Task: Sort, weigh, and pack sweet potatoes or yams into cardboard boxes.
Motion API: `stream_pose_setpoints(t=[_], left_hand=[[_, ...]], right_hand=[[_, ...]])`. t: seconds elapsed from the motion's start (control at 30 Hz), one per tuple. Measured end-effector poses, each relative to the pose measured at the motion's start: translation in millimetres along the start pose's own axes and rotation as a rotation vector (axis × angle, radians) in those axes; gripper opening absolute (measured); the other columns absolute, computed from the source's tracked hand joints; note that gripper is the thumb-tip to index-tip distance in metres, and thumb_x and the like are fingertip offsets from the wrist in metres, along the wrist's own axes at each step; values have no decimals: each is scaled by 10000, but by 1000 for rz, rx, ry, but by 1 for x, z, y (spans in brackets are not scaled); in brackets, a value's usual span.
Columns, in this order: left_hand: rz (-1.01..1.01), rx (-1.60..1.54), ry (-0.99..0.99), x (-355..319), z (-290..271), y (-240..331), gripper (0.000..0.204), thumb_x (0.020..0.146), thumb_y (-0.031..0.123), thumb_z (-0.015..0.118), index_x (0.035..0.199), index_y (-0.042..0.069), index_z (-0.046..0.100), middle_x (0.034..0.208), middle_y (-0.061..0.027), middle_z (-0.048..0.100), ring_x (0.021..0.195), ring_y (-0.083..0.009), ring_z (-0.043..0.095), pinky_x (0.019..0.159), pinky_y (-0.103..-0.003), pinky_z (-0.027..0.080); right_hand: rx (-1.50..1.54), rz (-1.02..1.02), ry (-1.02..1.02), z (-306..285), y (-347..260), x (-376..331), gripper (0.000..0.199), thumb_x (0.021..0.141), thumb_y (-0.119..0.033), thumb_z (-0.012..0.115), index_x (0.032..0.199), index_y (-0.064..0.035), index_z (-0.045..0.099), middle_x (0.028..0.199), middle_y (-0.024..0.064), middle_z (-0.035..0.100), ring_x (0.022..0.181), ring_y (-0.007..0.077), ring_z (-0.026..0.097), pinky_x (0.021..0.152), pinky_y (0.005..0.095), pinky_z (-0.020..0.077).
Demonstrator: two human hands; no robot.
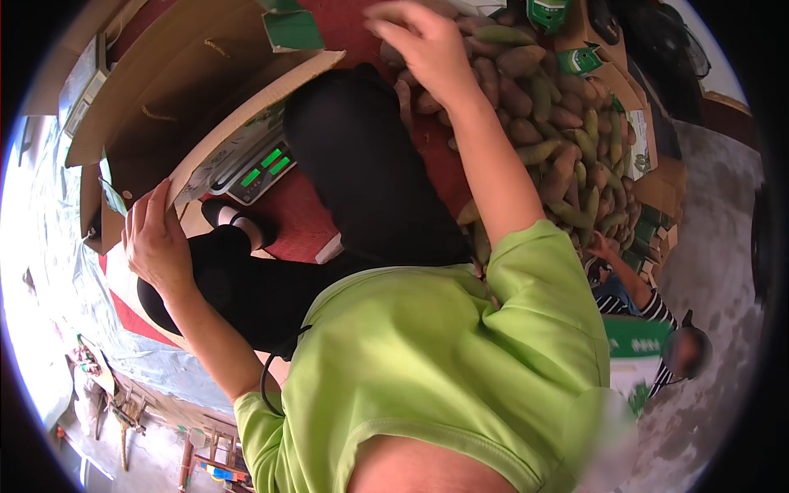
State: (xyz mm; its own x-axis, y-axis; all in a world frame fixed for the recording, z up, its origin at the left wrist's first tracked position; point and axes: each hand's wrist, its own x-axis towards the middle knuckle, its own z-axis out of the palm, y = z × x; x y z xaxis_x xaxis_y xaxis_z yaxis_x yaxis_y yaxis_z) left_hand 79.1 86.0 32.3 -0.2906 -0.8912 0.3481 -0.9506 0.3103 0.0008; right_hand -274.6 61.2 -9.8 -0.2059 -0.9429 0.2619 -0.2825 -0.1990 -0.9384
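Observation:
My left hand [158, 242] grips the near edge of a large open cardboard box [222, 135], with its fingers over the rim. The box is tilted beside my knees, and its brown inside shows. My right hand [423, 45] is raised at the top, beside a heap of elongated reddish-brown and green produce [534, 103]. Its fingers are apart and bent, and I see nothing in them. A digital scale [265, 172] with lit green displays is partly hidden by the box wall.
A red floor covering [300, 234] lies under my black-trousered legs. At the right, another person's hand [604, 246] reaches to the heap's edge. A green and white carton [637, 349] is near that person. Opened cartons [657, 193] border the heap, and a wooden stool [215, 452] is at lower left.

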Motion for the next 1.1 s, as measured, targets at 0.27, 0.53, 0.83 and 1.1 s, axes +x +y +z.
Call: stream_pose_setpoints(t=[0.27,0.53,0.83,1.1], left_hand=[[9,18,-6,1,5,2,249,770,72,582,980,176,665,915,28,640,852,-179,608,738,-307,477],[40,33,22,1,9,1,199,785,117,591,958,173,670,893,30,649,817,-171,617,702,-297,486],[32,43,53,0,9,0,207,765,104,600,946,168,677,872,20,650,792,-178,614,696,-303,482],[7,24,56,3,8,6,294,704,4,570,938,146,677,875,-4,648,810,-190,614,730,-315,470]], right_hand=[[-476,620,-24,-67,198,-200,212,737,-121,587,912,-10,633,885,179,641,885,343,607,764,370,477],[-699,979,-46,-99,229,-306,234,703,-171,635,910,-61,643,918,163,644,903,340,597,813,393,470],[-935,1036,102,-114,230,-230,735,672,-190,699,1305,-97,339,1312,194,384,1192,355,396,982,432,365],[-1003,1033,-151,-128,263,-206,860,597,-286,739,1334,-100,338,1273,178,454,1171,343,432,986,431,354]])
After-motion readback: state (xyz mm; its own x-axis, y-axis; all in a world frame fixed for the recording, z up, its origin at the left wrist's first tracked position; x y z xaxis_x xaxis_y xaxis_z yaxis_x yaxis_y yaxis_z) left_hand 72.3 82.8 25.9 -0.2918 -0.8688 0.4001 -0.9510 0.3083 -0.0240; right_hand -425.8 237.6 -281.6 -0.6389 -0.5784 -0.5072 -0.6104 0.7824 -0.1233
